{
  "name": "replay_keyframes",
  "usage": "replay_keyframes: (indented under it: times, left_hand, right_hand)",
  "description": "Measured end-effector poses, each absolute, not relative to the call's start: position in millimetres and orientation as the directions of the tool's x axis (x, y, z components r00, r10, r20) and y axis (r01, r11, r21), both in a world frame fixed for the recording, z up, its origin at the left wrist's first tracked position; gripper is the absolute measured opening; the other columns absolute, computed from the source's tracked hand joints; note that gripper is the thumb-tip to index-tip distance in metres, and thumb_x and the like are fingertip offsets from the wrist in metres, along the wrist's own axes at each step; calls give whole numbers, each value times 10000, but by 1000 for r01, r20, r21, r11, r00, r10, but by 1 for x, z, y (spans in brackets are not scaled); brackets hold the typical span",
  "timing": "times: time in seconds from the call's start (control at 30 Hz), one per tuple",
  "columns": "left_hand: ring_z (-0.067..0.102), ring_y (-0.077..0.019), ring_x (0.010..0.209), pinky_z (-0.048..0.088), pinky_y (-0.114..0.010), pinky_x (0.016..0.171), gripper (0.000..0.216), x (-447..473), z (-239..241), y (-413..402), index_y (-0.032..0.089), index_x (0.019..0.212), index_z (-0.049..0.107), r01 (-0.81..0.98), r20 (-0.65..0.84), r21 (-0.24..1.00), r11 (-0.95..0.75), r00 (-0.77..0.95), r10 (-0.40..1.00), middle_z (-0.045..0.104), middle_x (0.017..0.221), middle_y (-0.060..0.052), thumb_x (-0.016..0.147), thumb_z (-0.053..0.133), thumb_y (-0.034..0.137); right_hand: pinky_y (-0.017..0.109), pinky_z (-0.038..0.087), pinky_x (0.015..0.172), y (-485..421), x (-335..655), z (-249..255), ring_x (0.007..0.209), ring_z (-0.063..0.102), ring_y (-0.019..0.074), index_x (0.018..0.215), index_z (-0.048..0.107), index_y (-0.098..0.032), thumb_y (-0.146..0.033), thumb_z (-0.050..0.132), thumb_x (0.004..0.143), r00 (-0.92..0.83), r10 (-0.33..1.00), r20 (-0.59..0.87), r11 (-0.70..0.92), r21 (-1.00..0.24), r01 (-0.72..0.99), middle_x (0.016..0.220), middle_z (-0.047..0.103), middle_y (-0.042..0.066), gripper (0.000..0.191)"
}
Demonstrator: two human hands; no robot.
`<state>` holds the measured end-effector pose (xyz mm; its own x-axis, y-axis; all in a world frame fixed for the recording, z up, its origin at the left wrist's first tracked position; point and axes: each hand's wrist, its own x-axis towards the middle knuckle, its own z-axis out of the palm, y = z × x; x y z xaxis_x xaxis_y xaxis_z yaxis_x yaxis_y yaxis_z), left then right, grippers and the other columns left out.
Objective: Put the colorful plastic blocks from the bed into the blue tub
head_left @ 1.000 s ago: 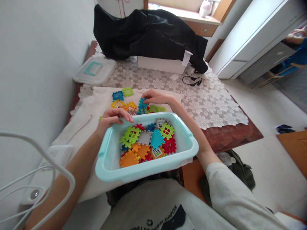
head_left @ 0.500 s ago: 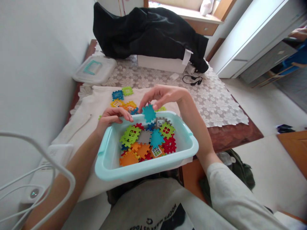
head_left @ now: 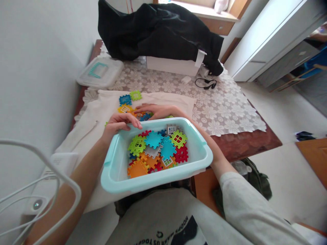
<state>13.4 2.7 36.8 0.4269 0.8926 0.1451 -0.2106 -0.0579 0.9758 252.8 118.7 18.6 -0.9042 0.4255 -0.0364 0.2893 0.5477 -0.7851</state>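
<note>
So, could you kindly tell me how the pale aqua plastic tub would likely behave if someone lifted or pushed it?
The pale aqua plastic tub looks stiff, judging by its thick moulded rim. It is probably fairly light, since it seems to hold only hollow plastic waffle blocks. On the soft white cloth, it might drag slightly rather than glide when pushed.

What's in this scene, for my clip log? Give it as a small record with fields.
left hand: fingers over the far rim of the pale aqua plastic tub
right hand: reaching past that rim to the loose interlocking plastic pieces on the white cloth
in tub: heaped multicoloured interlocking pieces
further back: lace tablecloth, white box, black fabric
</note>
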Motion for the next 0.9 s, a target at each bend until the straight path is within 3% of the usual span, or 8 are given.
replay_keyframes:
  times: [0.13,0.23,0.4,0.57,0.9]
  left_hand:
    - [784,-243,785,644,-299,797,147,15,39,2,185,711,877,-207,145,976,-62,413,899,856,767,-90,641,751,160]
    - [781,-255,784,642,-315,784,127,15,38,2,193,715,877,-195,153,978,-77,413,898,856,765,-92,667,760,176]
    - [784,-263,815,634,-324,802,82,13,36,2,179,732,869,-198,156,977,-77,425,891,862,790,-110,715,792,203]
    - [789,-234,792,633,-286,803,129,15,38,1,166,731,872,-222,148,973,-56,425,893,867,793,-102,669,759,153]
    - [802,-202,762,642,-237,786,205,18,41,0,177,725,883,-244,146,969,-42,424,894,873,776,-72,609,725,117]
  right_hand:
    - [244,490,1246,125,254,15,1405,700,166,1293,826,-243,-204,905,886,-905,422,-48,439,-863,251,1449,808,-6,417]
    - [274,559,1135,126,255,19,1225,749,170,1180,834,-183,-253,846,931,-918,392,-56,370,-904,213,1241,861,-15,259]
    - [279,612,892,121,252,27,972,740,171,1064,830,-207,-199,871,908,-893,437,-108,341,-899,275,1049,858,-8,162]
    - [269,608,908,126,260,29,974,753,160,1071,824,-185,-144,854,889,-891,447,-77,265,-940,214,1073,860,16,188]
    - [222,559,738,145,295,37,825,703,120,989,740,-160,-237,928,814,-809,588,13,138,-987,84,901,782,-10,267]
